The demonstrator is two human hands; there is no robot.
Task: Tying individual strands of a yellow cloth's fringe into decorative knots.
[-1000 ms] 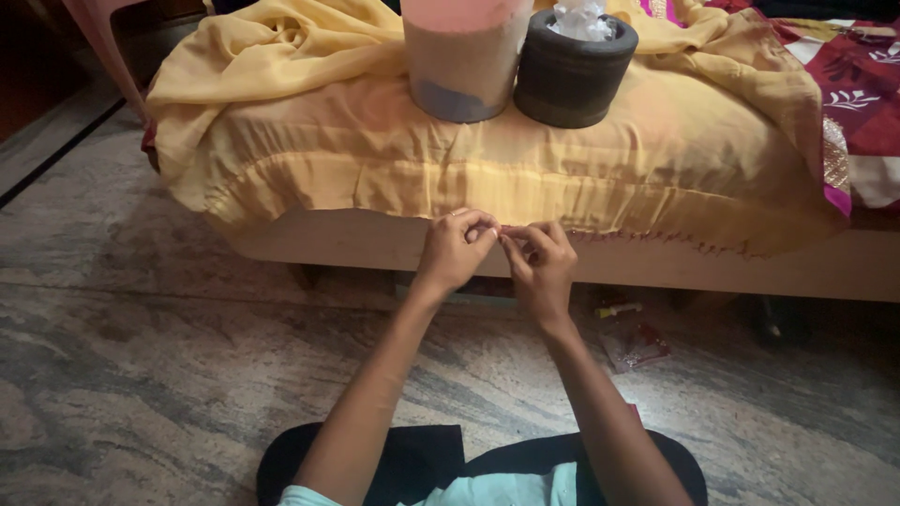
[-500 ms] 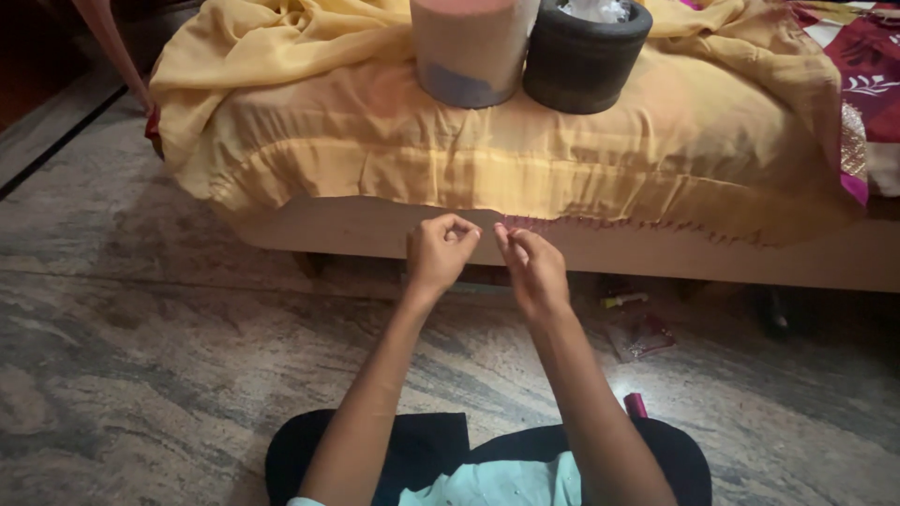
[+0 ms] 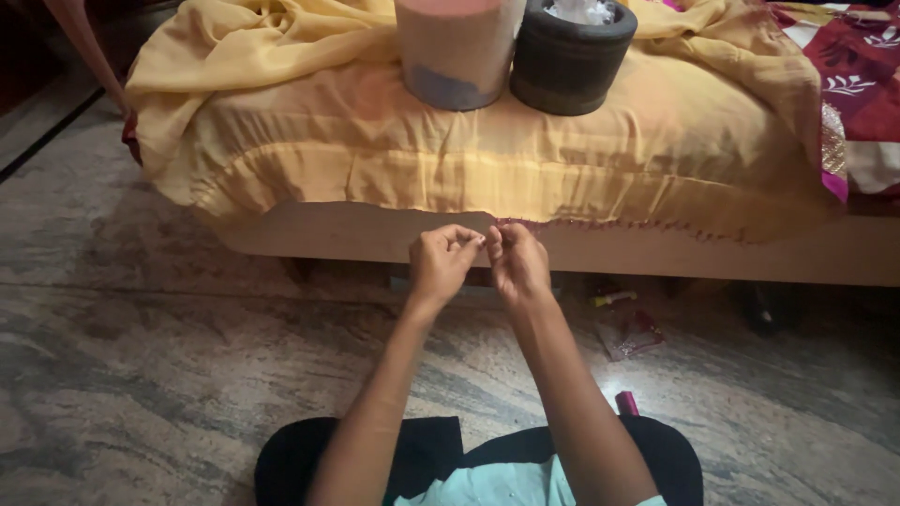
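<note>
A yellow cloth (image 3: pixel 469 159) lies draped over a low bed, its lower hem hanging along the wooden bed frame (image 3: pixel 319 234). My left hand (image 3: pixel 441 260) and my right hand (image 3: pixel 516 262) meet at that hem, fingers pinched together on its edge. Small dark red tassels run along the hem to the right of my hands. Whether a needle or thread sits between my fingers is too small to tell.
A pinkish cylindrical container (image 3: pixel 455 47) and a dark round one (image 3: pixel 570 56) stand on the bed. A red patterned cloth (image 3: pixel 858 84) lies at the far right. Small packets (image 3: pixel 633 333) and a pink object (image 3: pixel 625 403) lie on the stone floor.
Both hands have shifted slightly along the hem while staying pinched together; the view has tilted a little, showing more floor.
</note>
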